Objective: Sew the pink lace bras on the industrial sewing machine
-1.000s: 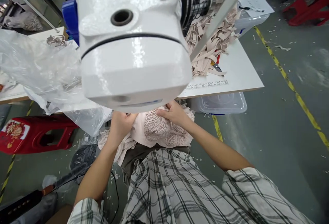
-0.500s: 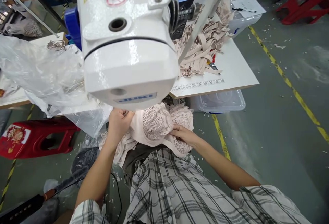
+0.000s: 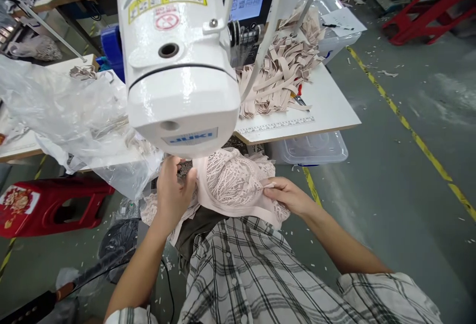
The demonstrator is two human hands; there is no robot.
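Observation:
A pale pink lace bra [image 3: 232,180] lies spread under the head of a white sewing machine [image 3: 182,110], over my lap. My right hand [image 3: 288,195] pinches the bra between thumb and fingers at the middle, right of the lace cup. At the bra's left edge is my left hand [image 3: 174,190], thumb and fingers apart, with the thumb close to the plain side band. Whether that thumb touches the fabric I cannot tell. The needle area is hidden behind the machine head. More pink lace fabric hangs below my left hand.
Cut pink strips [image 3: 278,81] are heaped on the white table [image 3: 334,110], beside a ruler [image 3: 275,125] and small snips [image 3: 298,98]. Plastic sheeting [image 3: 74,110] covers the left side. A clear bin [image 3: 312,148] sits below; a red stool [image 3: 55,205] stands left.
My left hand has opened from its pinch on the bra's edge. My right hand has moved right, drawing the bra out flatter, and the lace cup shows more fully.

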